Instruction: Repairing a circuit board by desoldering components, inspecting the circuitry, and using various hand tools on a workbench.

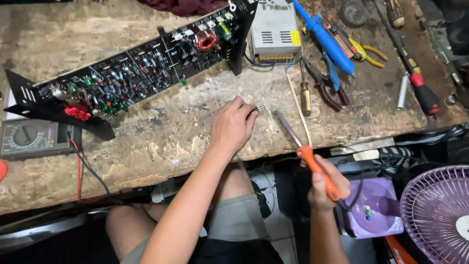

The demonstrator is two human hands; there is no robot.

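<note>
The left hand [232, 128] rests on the worn wooden worktop [161, 137], its fingers [250, 113] pinched on a small electronic component [260, 108] whose leads stick out to the right, just past the fingertips. The right hand [326, 186] is clenched around the orange handle of a soldering iron [305, 151]. The iron's long axis slants up and leftward, and its tip sits just right of the component, near but apart from it. The left hand is the nearer one to the part. Beyond the fingers, up and left, a long black circuit board [141, 68] stands tilted; pliers [328, 85] lie to the right.
</note>
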